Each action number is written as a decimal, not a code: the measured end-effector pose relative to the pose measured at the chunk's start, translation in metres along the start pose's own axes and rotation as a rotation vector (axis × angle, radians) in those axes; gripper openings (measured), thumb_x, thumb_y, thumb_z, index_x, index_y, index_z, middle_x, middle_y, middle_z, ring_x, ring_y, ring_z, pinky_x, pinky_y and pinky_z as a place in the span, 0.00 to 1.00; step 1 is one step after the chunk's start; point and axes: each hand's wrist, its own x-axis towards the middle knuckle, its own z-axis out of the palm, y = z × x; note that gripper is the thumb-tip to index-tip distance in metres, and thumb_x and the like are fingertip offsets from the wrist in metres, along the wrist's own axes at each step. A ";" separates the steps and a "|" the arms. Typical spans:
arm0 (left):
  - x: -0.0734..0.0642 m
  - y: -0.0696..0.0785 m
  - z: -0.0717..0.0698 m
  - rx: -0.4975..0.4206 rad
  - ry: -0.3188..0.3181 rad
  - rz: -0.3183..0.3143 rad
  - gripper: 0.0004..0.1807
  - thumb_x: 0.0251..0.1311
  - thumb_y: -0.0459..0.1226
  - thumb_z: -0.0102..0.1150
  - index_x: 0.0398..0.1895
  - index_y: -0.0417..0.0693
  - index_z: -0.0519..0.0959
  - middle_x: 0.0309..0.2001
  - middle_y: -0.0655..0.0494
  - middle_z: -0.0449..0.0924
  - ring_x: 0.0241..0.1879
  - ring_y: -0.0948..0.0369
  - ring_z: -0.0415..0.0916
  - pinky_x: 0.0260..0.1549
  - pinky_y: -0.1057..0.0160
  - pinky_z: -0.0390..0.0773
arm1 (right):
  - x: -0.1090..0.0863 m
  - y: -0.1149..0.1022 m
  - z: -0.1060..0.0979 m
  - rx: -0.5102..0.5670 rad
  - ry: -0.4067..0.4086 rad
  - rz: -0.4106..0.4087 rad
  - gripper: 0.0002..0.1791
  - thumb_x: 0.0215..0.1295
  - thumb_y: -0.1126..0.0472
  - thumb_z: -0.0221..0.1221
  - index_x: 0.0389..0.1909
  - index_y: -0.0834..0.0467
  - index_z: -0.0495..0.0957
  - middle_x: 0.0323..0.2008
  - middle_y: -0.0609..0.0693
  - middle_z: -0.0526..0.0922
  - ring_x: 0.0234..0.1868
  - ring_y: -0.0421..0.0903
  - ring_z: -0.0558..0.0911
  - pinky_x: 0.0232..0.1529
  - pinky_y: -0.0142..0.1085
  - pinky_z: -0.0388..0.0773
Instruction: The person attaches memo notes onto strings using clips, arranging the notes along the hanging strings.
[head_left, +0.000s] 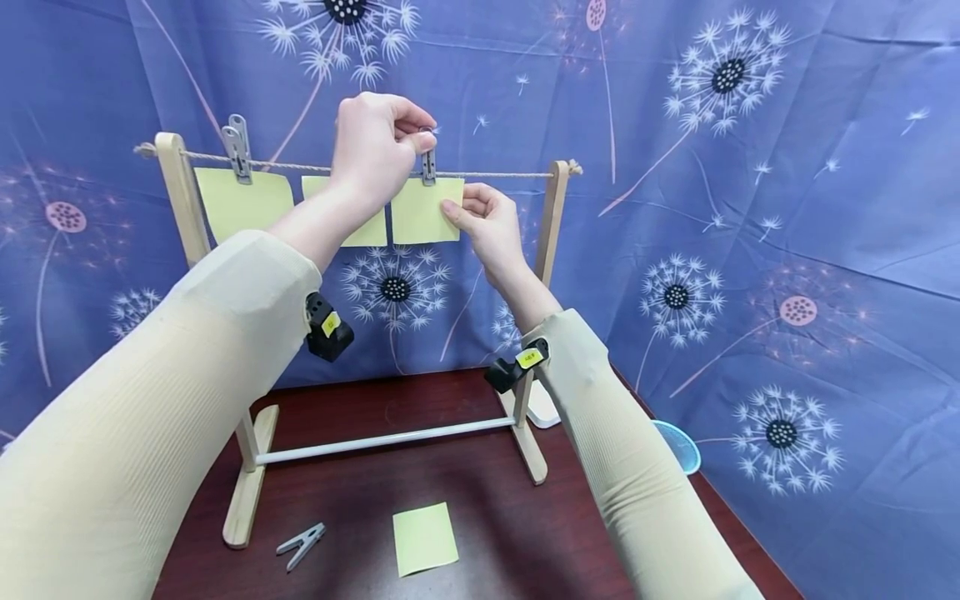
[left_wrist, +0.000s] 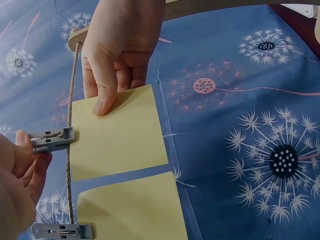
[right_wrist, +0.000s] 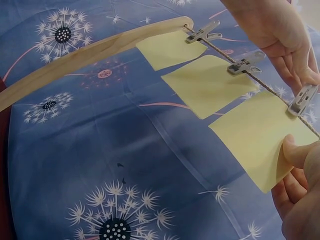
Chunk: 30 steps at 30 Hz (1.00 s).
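Note:
My left hand pinches the upper end of a grey clothespin, whose lower end sits over the rope at the top edge of a yellow paper square. My right hand holds that square by its right edge, thumb in front and fingers behind. To its left hang two more yellow squares, each under its own clothespin; the leftmost paper hangs from a clothespin near the left post. In the head view my left hand hides the middle clothespin, which shows in the right wrist view.
The rope runs between two wooden posts joined low down by a white bar. On the dark red table lie a loose clothespin and another yellow square. A blue-rimmed container stands at the right, before a flowered curtain.

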 end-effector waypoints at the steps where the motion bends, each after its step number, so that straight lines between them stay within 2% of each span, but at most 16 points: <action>1: 0.000 0.000 0.000 0.006 0.002 0.000 0.10 0.65 0.36 0.60 0.46 0.44 0.86 0.45 0.50 0.87 0.39 0.60 0.83 0.38 0.73 0.73 | 0.000 0.000 0.000 0.001 0.001 0.000 0.14 0.62 0.73 0.62 0.47 0.75 0.76 0.27 0.45 0.83 0.29 0.35 0.82 0.37 0.27 0.79; 6: 0.002 0.000 0.000 0.026 0.008 -0.002 0.10 0.65 0.36 0.60 0.46 0.45 0.86 0.45 0.51 0.87 0.39 0.62 0.83 0.39 0.73 0.74 | 0.000 0.000 0.000 0.000 -0.003 0.010 0.14 0.62 0.73 0.62 0.47 0.75 0.76 0.27 0.43 0.83 0.29 0.35 0.82 0.36 0.26 0.79; 14: 0.001 -0.001 0.002 0.042 -0.037 -0.036 0.11 0.65 0.37 0.60 0.48 0.47 0.85 0.46 0.51 0.87 0.41 0.61 0.83 0.46 0.69 0.75 | -0.001 0.001 -0.002 -0.007 0.001 0.012 0.14 0.62 0.72 0.62 0.47 0.74 0.76 0.27 0.44 0.83 0.29 0.35 0.82 0.37 0.26 0.78; 22: -0.001 -0.001 0.002 0.059 -0.064 -0.016 0.12 0.65 0.37 0.61 0.49 0.46 0.85 0.47 0.50 0.86 0.46 0.56 0.84 0.53 0.62 0.75 | -0.001 0.000 -0.002 -0.014 0.000 0.006 0.14 0.62 0.72 0.62 0.47 0.75 0.76 0.29 0.48 0.84 0.30 0.35 0.82 0.37 0.26 0.79; 30: -0.001 -0.002 0.000 0.087 -0.099 -0.024 0.15 0.65 0.39 0.61 0.53 0.49 0.83 0.49 0.50 0.86 0.46 0.57 0.83 0.55 0.59 0.73 | -0.001 -0.001 -0.002 -0.010 0.003 0.011 0.14 0.62 0.73 0.62 0.47 0.75 0.76 0.27 0.44 0.83 0.29 0.35 0.82 0.37 0.26 0.78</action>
